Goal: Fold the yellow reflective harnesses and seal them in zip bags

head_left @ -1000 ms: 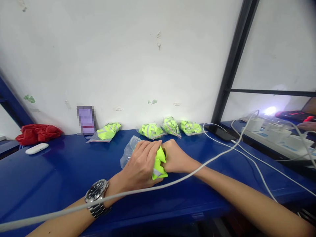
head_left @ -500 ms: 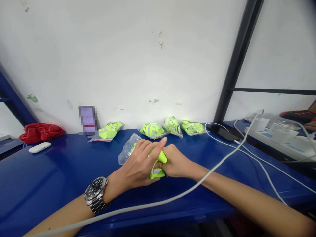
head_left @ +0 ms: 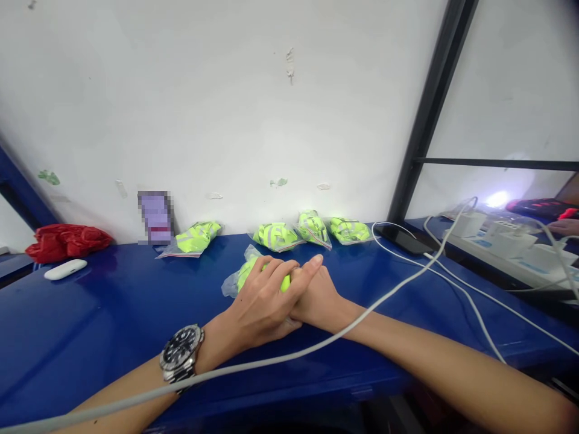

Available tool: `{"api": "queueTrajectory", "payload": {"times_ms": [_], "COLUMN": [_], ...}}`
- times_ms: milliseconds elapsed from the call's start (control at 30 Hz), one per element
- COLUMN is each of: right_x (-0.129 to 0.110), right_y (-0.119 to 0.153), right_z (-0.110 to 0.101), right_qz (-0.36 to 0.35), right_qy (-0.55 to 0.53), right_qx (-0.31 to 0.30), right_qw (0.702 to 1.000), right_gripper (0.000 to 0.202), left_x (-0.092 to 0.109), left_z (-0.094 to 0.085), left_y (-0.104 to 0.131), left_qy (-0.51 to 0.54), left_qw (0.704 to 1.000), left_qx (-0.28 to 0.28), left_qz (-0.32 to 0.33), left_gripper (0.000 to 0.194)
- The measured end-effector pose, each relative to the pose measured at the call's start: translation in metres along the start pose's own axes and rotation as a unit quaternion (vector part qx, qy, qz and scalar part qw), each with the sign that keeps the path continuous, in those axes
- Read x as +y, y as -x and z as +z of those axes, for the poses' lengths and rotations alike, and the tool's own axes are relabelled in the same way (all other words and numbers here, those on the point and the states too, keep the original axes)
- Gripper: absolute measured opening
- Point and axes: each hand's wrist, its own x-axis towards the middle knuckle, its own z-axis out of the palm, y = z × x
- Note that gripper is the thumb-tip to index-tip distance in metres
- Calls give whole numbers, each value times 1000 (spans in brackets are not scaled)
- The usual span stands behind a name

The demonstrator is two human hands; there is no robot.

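Observation:
My left hand (head_left: 266, 298), with a metal watch (head_left: 181, 348) on its wrist, is wrapped over a bunched neon-yellow reflective vest (head_left: 246, 271) in a clear plastic bag (head_left: 230, 286). Pressed against it from the right is my right hand (head_left: 316, 298), its fingers curled and mostly hidden behind the left hand. Only a little yellow cloth shows between the two hands. Behind them, by the wall, lie similar bagged vests: one on the left (head_left: 198, 238), and a row of a middle bag (head_left: 275, 236), a tilted bag (head_left: 313, 229) and a right bag (head_left: 349, 230).
A white cable (head_left: 271, 360) crosses in front of my forearms. On the blue table (head_left: 136, 307) are a red plastic bundle (head_left: 70, 242), a white oval case (head_left: 66, 269), a screen-lit phone (head_left: 157, 220) against the wall, a black phone (head_left: 404, 239) and a power strip (head_left: 511, 250) with chargers.
My right hand has pushed in closer under my left hand, and the yellow cloth that stuck out between them is now mostly covered. The view has shifted slightly.

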Motion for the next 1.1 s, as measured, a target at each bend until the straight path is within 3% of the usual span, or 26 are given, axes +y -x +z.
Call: {"api": "queueTrajectory", "payload": {"times_ms": [167,333,433,700,833,933,1100], "right_x": [12,19,22,17,13,11,12], "right_y": [-1,8,9,0,-2,-2,-1], "right_z": [-13,-8,-5,-6,1,6,-1], "right_qz": [-81,-218,-240,-219,-201,-182,-156], "right_qy": [-146,-171,-107,-14,-15,-16,-68], "right_qx": [58,185,144,-5,-14,-2,-20], "right_qw": [984,943,954,976,979,983,985], "right_gripper": [7,30,41,26,17,22,20], "left_x": [-17,-32,-36,-22,-8,-1,-10], "left_z": [5,7,7,6,3,1,-13], "left_y": [1,10,14,7,2,0,-3], "left_qy": [38,83,76,41,-11,-41,15], "left_qw": [998,993,994,997,999,996,996], "left_qx": [45,36,32,31,-33,-84,-85], "left_qz": [-28,-72,-74,-49,-18,-1,-5], "left_gripper": [101,110,111,97,89,91,92]}}
